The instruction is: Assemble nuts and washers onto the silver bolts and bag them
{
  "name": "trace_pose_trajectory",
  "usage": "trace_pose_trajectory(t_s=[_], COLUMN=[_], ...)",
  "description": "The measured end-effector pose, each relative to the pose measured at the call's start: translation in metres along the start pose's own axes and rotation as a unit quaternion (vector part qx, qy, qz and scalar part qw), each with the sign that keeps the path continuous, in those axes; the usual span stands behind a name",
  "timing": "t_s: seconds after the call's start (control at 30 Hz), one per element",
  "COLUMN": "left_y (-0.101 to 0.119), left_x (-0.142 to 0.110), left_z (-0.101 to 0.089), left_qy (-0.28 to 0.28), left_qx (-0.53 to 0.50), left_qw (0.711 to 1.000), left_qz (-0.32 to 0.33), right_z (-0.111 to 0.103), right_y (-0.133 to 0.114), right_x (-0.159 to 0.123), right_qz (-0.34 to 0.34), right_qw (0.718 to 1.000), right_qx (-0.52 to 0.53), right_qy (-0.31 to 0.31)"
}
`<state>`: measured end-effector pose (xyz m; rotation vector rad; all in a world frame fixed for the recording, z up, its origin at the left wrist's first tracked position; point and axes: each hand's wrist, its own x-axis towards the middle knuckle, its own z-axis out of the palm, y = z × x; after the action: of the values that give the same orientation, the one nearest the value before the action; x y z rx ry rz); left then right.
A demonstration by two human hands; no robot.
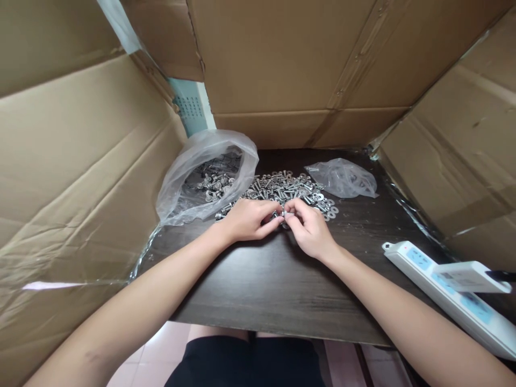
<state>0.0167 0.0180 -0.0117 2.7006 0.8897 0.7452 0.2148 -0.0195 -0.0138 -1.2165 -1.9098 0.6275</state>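
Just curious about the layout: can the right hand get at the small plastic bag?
Probably yes: between the right hand and the small plastic bag lie only flat washers and tabletop.

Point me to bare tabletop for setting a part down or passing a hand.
Widest: dark tabletop between left forearm and right forearm. Smaller: between washers and power strip, some specks. Crowded: fastener pile beyond the hands, flanked by large open plastic bag and smaller bag.
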Motion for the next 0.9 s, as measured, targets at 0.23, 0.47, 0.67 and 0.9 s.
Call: trace_pose_trajectory(t_s=[0.23,0.47,0.67,0.9], left_y=[0.0004,0.0009,-0.0001,0.0005], left_x=[0.0002,0.0006,0.0004,0.0002], left_z=[-0.0007,-0.0019,-0.0026,-0.0012], left_qy=[-0.002,0.005,0.012,0.030], left_qx=[0.008,-0.003,-0.002,-0.010], left_qw=[1.000,1.000,1.000,0.999], left_qz=[0.001,-0.002,-0.003,0.008], right_z=[0.0015,0.0007,-0.0001,-0.0005], right_y=[-0.0012,-0.0019,-0.0017,0.0001], right_x=[-0.0004,-0.0001,0.0005,-0.0005], right_qz=[-0.004,0.000,0.010,0.000], right_qw=[1.000,1.000,1.000,1.000], right_qx=[-0.004,-0.002,-0.004,-0.014], right_qy=[0.006,-0.002,-0.015,-0.022])
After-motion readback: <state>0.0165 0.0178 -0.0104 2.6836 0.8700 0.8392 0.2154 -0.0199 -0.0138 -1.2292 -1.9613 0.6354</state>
